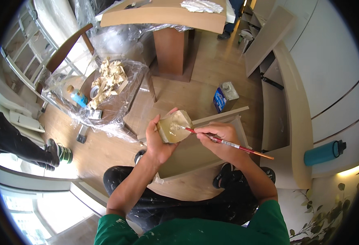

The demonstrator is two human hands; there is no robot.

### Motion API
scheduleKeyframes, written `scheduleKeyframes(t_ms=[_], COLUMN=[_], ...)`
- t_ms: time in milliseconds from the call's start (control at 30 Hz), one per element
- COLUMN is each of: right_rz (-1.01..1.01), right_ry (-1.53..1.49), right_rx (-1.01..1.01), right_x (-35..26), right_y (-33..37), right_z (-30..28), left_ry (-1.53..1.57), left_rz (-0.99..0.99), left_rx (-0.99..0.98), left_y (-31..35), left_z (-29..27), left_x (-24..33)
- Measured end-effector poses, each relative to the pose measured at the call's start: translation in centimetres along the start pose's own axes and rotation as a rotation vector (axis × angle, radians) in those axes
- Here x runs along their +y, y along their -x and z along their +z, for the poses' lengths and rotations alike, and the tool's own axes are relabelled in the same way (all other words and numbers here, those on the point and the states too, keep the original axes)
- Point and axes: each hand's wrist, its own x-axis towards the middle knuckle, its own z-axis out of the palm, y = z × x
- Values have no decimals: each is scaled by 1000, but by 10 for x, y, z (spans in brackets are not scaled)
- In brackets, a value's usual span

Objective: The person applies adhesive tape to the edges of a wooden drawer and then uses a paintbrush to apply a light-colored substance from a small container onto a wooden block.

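Observation:
My left hand (159, 142) cups a small cut-down container (182, 116), its fingers around the sides. Cream-coloured paint (173, 127) coats the inside of it. A thin paintbrush (244, 148) with a red and wooden handle is pinched in my right hand (222, 139). Its bristle end reaches into the container, at the paint; the handle points away to the right. Below both hands lies a beige drawer-like panel with raised edges (187, 157), partly covered by my arms.
Plastic sheeting drapes a chair (63, 49) bearing crumpled masking paper (111, 79) and a blue bottle (78, 97). A blue-and-silver tin (224, 98) stands ahead on the floor. At right is an open cabinet (287, 159) with a teal bottle (322, 153). Another person's leg (20, 141) shows left.

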Motion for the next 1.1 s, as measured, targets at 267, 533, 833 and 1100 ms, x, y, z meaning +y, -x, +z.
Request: scheduleKeyframes(t_ms=[267, 533, 833, 1100], right_rz=[20, -31, 16, -7], right_ry=[-90, -74, -108, 4], right_rx=[-165, -80, -115, -129], right_x=[7, 13, 8, 3], right_y=[5, -2, -2, -7], right_z=[9, -7, -22, -25], left_ry=[-88, -128, -40, -71], left_rz=[0, -61, -131, -119], left_rx=[30, 32, 33, 12], left_y=[-6, -3, -5, 3], left_z=[-16, -1, -1, 4], left_x=[-5, -9, -10, -6])
